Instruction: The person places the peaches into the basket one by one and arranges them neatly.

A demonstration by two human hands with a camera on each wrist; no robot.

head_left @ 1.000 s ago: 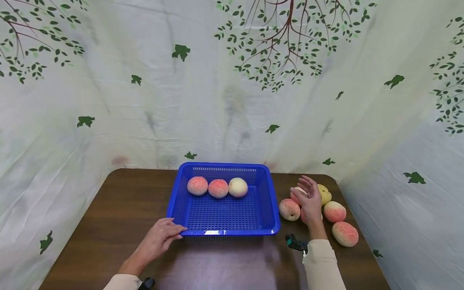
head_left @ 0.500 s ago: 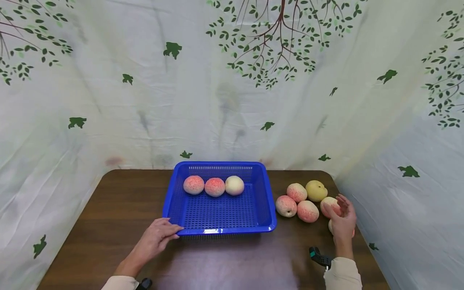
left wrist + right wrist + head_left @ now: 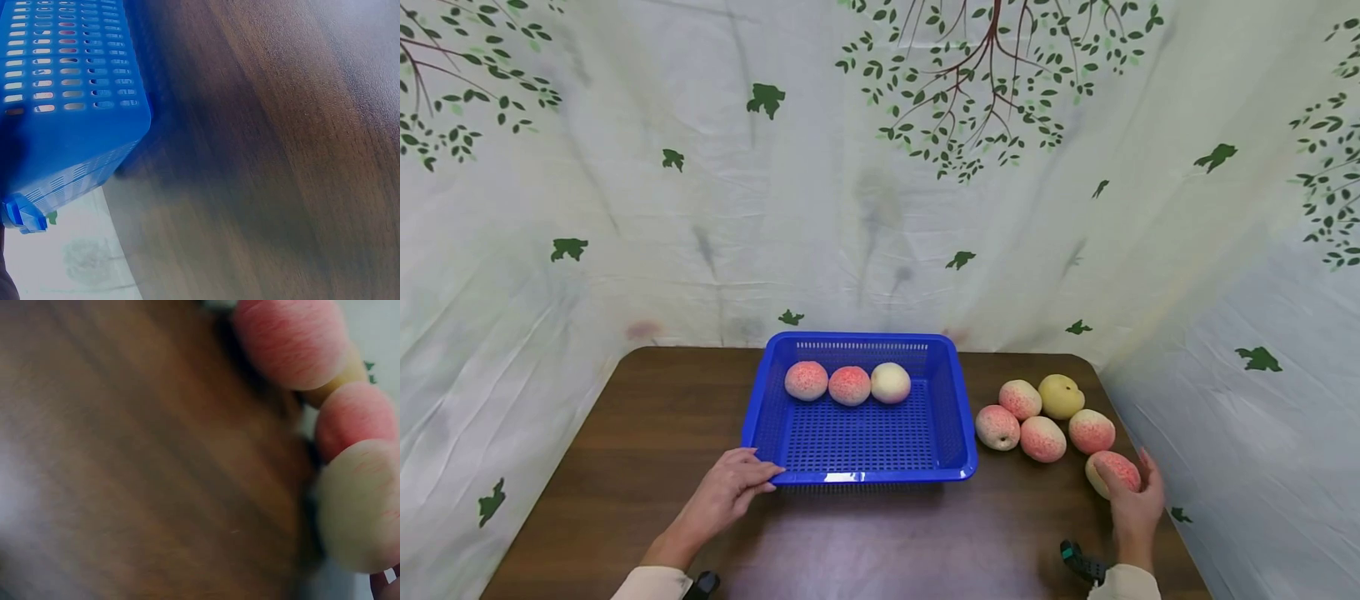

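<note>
In the head view, a blue plastic basket [image 3: 955,433] stands on the table with two reddish peaches [image 3: 850,386] and a pale peach [image 3: 891,383] in a row inside. My left hand [image 3: 726,492] grips its near-left corner by the rim; the left wrist view shows the basket's slotted side [image 3: 81,134]. At the right, my right hand [image 3: 1138,504] holds the nearest peach [image 3: 1112,468], thumb on its near left side and fingers along its right. In the right wrist view that peach [image 3: 356,506] looks large, with fingertips [image 3: 390,590] below it.
Several more peaches lie right of the basket, among them a reddish one [image 3: 1092,432] beside the held peach and a yellow fruit [image 3: 1061,397] at the back. Printed cloth [image 3: 880,208] hangs behind the brown table [image 3: 685,417] and along its sides.
My right hand has moved right and nearer over the loose fruit, and now has its thumb and fingers about the nearest peach. My left hand stays at the basket corner.
</note>
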